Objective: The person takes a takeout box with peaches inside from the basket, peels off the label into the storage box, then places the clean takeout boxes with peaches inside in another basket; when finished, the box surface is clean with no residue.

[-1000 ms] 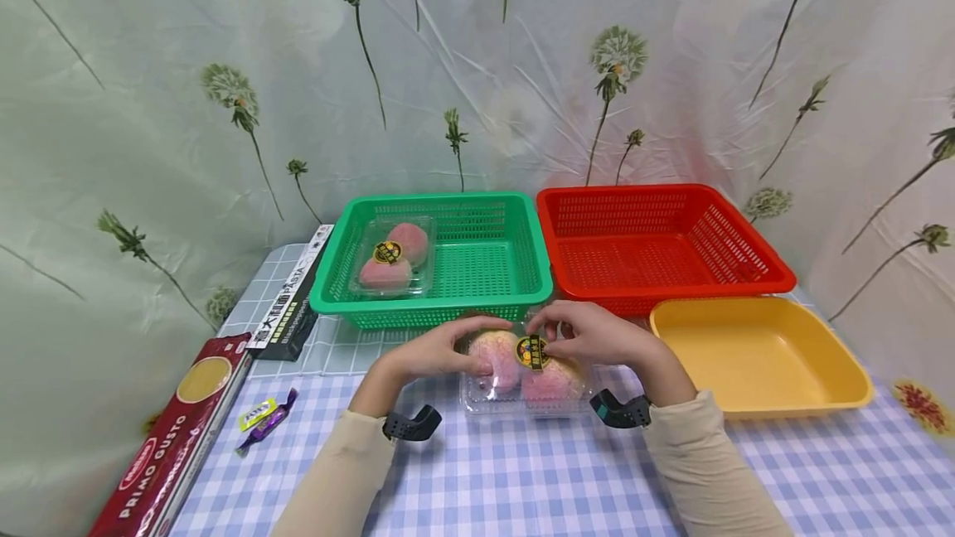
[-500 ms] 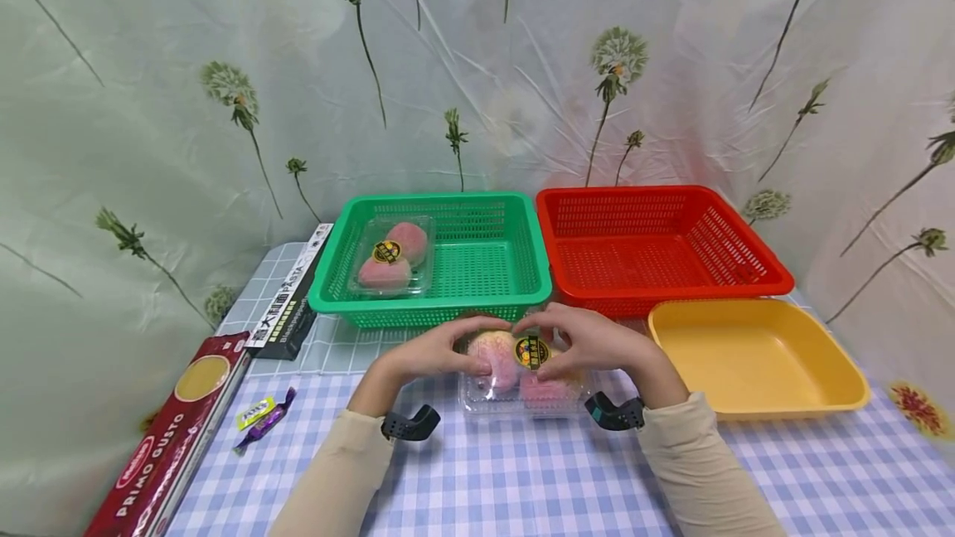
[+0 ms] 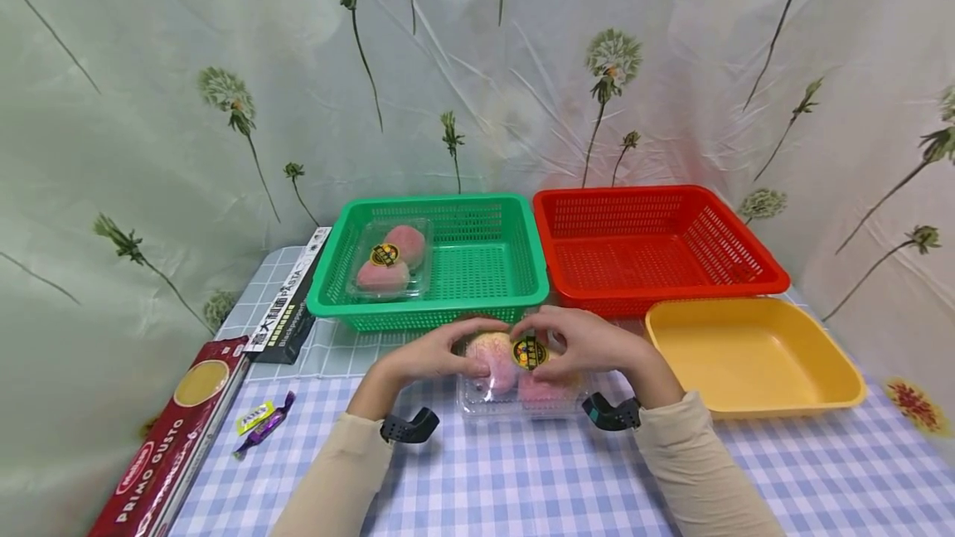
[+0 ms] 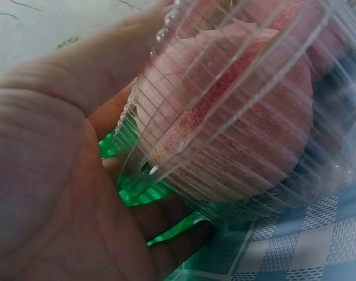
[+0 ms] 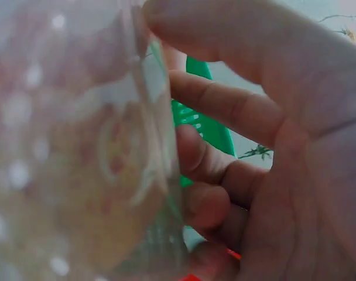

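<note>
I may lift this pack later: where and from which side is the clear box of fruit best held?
Probably by its two short ends, the left hand coming from the left and the right hand from the right. The clear box looks longer from side to side, with the left fruit and right fruit in a row, so that grip should balance it.

The red packet [image 3: 177,440] reads "PRIMO GUSTO"; the black box [image 3: 293,301], "PASTA".

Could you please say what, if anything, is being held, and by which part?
The nearer clear fruit box: the left hand and right hand grip its top and far side.
</note>
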A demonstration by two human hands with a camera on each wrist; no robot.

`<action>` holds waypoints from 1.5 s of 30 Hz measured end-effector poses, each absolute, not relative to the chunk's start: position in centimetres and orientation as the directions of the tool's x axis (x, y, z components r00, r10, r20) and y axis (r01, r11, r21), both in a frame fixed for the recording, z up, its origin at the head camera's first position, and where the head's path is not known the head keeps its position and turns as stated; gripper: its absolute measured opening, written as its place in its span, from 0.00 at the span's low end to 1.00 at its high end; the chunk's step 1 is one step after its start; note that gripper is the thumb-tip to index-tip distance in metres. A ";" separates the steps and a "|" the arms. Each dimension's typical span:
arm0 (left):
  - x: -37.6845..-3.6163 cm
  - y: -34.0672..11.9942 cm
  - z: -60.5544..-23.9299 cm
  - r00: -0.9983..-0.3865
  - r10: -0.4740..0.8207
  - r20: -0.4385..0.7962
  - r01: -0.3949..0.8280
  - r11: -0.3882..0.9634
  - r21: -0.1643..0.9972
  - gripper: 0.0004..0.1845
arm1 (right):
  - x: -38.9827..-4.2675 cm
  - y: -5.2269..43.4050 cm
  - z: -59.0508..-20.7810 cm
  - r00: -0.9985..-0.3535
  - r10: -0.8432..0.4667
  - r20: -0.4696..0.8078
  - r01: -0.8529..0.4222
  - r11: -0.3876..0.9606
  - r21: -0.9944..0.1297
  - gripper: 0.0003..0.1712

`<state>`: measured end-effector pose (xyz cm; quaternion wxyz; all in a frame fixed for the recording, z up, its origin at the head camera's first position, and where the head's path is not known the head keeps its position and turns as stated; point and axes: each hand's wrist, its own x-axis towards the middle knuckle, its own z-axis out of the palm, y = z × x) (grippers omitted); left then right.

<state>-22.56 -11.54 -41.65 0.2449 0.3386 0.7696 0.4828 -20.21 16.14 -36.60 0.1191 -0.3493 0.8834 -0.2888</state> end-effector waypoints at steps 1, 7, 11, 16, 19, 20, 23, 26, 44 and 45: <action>-22.5 -11.5 -41.7 -0.651 0.757 -0.051 0.284 0.306 0.909 0.33 | -20.2 16.1 -36.6 -0.726 -0.688 0.003 -0.561 0.589 -0.582 0.25; -22.5 -11.6 -41.7 -0.659 0.751 -0.052 0.292 0.318 0.902 0.33 | -19.8 15.4 -36.3 -0.727 -0.684 0.052 -0.606 0.605 -0.516 0.22; -22.5 -11.5 -41.7 -0.651 0.757 -0.049 0.299 0.315 0.901 0.34 | -19.6 15.4 -36.1 -0.726 -0.684 0.064 -0.608 0.597 -0.523 0.14; -22.6 -11.4 -41.7 -0.663 0.746 -0.061 0.284 0.326 0.901 0.35 | -19.5 15.6 -36.1 -0.721 -0.687 0.087 -0.614 0.576 -0.540 0.08; -22.6 -11.3 -41.7 -0.658 0.751 -0.060 0.282 0.318 0.905 0.35 | -19.5 15.7 -36.1 -0.711 -0.697 0.097 -0.625 0.561 -0.543 0.09; -22.6 -11.4 -41.7 -0.655 0.754 -0.060 0.282 0.317 0.906 0.35 | -19.5 15.7 -36.1 -0.708 -0.699 0.103 -0.628 0.556 -0.544 0.09; -22.6 -11.4 -41.6 -0.646 0.761 -0.051 0.291 0.308 0.906 0.34 | -19.5 15.7 -36.1 -0.703 -0.701 0.120 -0.631 0.537 -0.560 0.09; -22.7 -11.4 -41.6 -0.655 0.754 -0.055 0.287 0.316 0.904 0.34 | -19.8 15.8 -36.1 -0.689 -0.711 0.142 -0.643 0.509 -0.573 0.10; -22.8 -11.5 -41.7 -0.649 0.760 -0.049 0.289 0.305 0.907 0.33 | -20.7 16.4 -37.2 -0.651 -0.753 0.099 -0.527 0.354 -0.773 0.08; -22.8 -11.5 -41.8 -0.648 0.760 -0.047 0.290 0.303 0.908 0.33 | -20.7 16.4 -37.3 -0.653 -0.751 0.096 -0.514 0.347 -0.784 0.08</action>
